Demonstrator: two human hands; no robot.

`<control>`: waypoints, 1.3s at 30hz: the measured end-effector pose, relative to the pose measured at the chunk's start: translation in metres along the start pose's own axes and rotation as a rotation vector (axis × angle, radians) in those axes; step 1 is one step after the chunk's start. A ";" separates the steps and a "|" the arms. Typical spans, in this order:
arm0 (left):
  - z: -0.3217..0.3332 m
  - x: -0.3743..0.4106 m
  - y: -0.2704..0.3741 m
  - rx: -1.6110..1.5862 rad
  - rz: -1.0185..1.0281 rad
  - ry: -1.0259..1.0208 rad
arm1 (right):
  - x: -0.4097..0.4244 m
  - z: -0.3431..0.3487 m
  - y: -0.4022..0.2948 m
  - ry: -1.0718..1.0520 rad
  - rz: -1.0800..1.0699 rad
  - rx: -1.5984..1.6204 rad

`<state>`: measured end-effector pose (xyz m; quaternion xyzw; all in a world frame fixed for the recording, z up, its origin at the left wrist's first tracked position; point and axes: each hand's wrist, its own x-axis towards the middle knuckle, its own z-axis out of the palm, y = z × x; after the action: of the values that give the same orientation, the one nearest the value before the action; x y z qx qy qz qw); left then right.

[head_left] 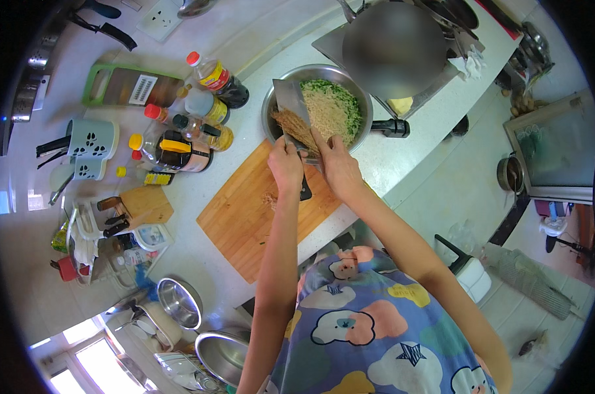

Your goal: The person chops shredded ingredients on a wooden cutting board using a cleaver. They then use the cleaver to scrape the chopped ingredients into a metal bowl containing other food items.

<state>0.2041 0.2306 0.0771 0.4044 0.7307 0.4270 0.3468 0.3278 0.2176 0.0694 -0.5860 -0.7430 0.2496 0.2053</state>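
A wide metal cleaver (291,96) reaches over the left side of a steel bowl (366,115). My left hand (286,166) is closed around the cleaver near its black handle, which points down over a wooden cutting board (248,212). A brown, fibrous mass (295,127) lies against the blade; its exact kind is unclear. My right hand (340,167) touches the lower end of this mass, and its grip is partly hidden. Inside the bowl are pale, crumbly food (329,111) and chopped greens (349,96). Small brown shreds (269,199) lie on the board.
Sauce and oil bottles (223,86) stand left of the bowl, near a knife block (147,204). A black-handled tool (391,128) lies right of it. A blurred round object (395,49) covers part of the stove area. Steel basins (179,303) are at lower left.
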 end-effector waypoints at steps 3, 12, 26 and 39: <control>-0.002 -0.005 0.004 -0.076 -0.045 -0.015 | 0.008 0.003 0.019 0.098 0.080 -0.004; -0.009 0.000 0.002 -0.190 -0.103 -0.022 | -0.005 -0.013 0.023 -0.002 0.012 -0.021; -0.047 -0.003 -0.020 0.367 0.560 0.108 | -0.011 -0.060 0.087 0.141 0.022 -0.127; -0.070 -0.001 -0.027 0.787 1.406 -0.081 | 0.042 -0.103 0.065 -0.267 -0.378 -0.409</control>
<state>0.1369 0.1978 0.0805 0.8772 0.3889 0.2417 -0.1446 0.4300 0.2838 0.1116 -0.4288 -0.8941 0.1270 0.0264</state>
